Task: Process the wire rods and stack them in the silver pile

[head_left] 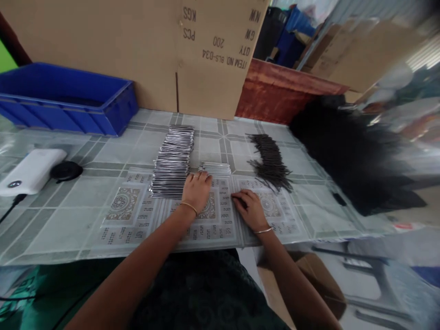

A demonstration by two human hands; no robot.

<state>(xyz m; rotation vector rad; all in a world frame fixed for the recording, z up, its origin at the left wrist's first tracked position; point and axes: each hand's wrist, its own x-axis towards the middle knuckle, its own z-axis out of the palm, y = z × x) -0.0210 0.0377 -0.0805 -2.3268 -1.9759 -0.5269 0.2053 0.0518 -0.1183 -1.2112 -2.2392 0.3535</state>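
Observation:
My left hand (197,190) is between a long row of thin silver metal rods (173,162) and a smaller bundle of silver rods (216,169). Its fingers are bent down at the small bundle's near left end, and their tips are hidden. To the right, my right hand (250,208) hovers over or rests on the printed plastic tablecloth mat (223,231), thumb and forefinger closed together; anything between them is too small to make out. Beyond it, a pile of thin dark brown sticks (271,158) lies on the table.
A blue plastic bin (113,112) stands at the back left, beside a tall cardboard sheet (206,87). A white power bank (32,172) and a round black object (66,171) lie at left. A black heap (347,156) fills the right side; an open carton (316,279) is below.

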